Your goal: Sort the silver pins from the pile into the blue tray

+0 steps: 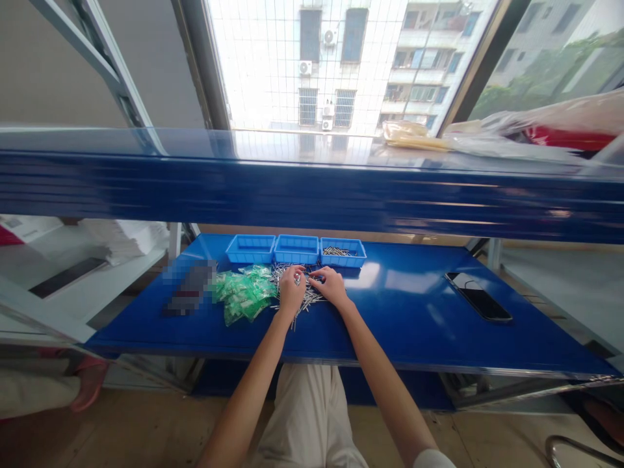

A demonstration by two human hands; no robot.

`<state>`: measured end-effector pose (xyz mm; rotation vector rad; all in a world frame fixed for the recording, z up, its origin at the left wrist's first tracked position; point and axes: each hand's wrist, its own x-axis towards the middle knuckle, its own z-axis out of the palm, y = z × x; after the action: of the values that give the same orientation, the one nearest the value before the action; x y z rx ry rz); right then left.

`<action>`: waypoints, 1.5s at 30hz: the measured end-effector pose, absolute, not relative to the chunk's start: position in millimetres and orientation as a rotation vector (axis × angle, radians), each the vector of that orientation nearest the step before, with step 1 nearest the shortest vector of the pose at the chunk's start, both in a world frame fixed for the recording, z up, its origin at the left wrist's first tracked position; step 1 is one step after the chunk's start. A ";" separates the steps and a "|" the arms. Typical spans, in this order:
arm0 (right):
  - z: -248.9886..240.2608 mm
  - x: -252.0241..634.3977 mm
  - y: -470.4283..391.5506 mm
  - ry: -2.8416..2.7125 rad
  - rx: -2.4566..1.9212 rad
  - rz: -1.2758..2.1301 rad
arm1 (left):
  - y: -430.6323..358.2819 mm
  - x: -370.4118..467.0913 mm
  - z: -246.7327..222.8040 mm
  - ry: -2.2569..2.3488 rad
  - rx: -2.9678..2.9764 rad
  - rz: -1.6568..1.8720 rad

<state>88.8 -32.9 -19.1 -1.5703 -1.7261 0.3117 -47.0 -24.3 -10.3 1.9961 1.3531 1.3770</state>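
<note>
Both hands work over a loose pile of thin metal pins (pixel 305 296) scattered on the blue shelf (pixel 414 312), just in front of three small blue trays. The left hand (pixel 291 290) rests on the pile with its fingers curled in; a glint shows at its fingertips, apparently a pin or two pinched there (too small to be sure). The right hand (pixel 330 286), at 3 o'clock from the left and nearly touching it, lies on the pins with fingers drawn together, thumb toward the left hand; whether it grips anything I cannot tell.

At 9 o'clock from the left hand lies a heap of small green plastic bags (pixel 245 292), touching the pile. At 12 o'clock sit the trays: left tray (pixel 250 249), middle tray (pixel 296 249), and right tray (pixel 342 253), which holds some pins. Well apart at 3 o'clock lies a black phone (pixel 478 296).
</note>
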 end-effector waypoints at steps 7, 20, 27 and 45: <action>-18.9 90.4 -30.1 -1.545 -1.342 0.588 | -26.8 -47.5 -8.1 1.357 1.964 1.368; 1.2 89.6 -35.5 -1.228 -1.167 0.860 | -25.9 -47.3 -5.4 1.323 2.059 1.369; 2.5 87.8 -38.2 -1.334 -1.138 0.908 | -22.1 -50.3 -6.8 1.300 1.965 1.462; -2.5 101.7 -19.4 -0.820 -1.178 0.724 | -27.9 -48.9 -3.2 1.251 2.065 1.320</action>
<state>101.7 -19.4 -2.5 -1.1778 -0.8201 0.7241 -48.9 -27.9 -3.2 2.0646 1.2514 1.3198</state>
